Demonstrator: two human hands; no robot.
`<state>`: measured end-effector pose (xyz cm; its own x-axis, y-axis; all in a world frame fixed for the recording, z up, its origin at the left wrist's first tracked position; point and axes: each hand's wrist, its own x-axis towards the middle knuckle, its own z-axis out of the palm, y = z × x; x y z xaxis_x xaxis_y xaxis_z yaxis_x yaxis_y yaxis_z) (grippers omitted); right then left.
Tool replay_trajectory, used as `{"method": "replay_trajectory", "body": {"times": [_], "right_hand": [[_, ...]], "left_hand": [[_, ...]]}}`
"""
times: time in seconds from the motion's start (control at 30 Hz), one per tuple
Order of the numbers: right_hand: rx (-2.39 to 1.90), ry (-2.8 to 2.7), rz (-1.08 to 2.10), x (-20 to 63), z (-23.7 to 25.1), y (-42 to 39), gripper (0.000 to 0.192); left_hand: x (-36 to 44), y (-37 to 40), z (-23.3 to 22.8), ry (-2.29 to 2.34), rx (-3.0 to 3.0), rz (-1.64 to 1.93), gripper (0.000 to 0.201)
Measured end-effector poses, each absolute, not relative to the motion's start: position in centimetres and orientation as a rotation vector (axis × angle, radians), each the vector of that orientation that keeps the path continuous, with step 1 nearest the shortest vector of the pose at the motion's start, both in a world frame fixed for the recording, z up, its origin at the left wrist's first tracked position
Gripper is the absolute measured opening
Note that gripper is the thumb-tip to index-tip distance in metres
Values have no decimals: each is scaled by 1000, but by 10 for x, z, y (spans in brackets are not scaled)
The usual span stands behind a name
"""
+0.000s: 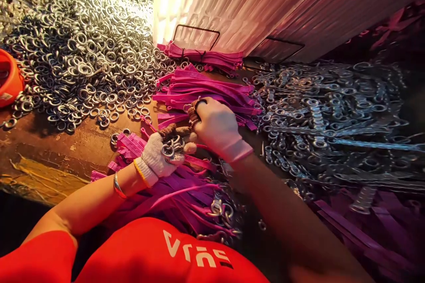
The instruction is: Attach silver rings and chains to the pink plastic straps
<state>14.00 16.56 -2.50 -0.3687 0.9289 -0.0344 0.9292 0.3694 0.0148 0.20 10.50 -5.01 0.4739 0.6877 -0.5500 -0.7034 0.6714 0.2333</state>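
Note:
My left hand (159, 154), in a white knitted glove with dark worn fingertips, cups several metal rings (172, 147) in its palm, fingers curled about them. My right hand (217, 126), gloved the same way, is closed, its fingertips meeting the left fingers. Whatever is pinched between the two hands is hidden by the fingers. Under my left hand and wrist lie magenta straps (175, 199) that spread toward my body. Just beyond my right hand is another pile of magenta straps (206, 90).
A large heap of metal rings (89, 48) covers the back left, beside an orange container (9, 77). Metal link pieces (315, 115) pile up on the right. A tall translucent ribbed stack (229, 4) stands at the back, with a tied magenta bundle (206, 56) before it.

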Motion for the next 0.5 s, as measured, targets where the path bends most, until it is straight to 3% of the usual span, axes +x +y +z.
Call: {"method": "replay_trajectory", "body": {"times": [0.17, 0.27, 0.5], "right_hand": [[1503, 2614, 2, 143, -58, 187, 30], [1545, 2643, 46, 141, -68, 185, 31], [1683, 3085, -371, 181, -31, 158, 17]], "left_hand": [[1, 107, -54, 544, -125, 766, 7], [-1, 106, -49, 601, -25, 723, 11], [-11, 106, -44, 608, -34, 873, 21]]}}
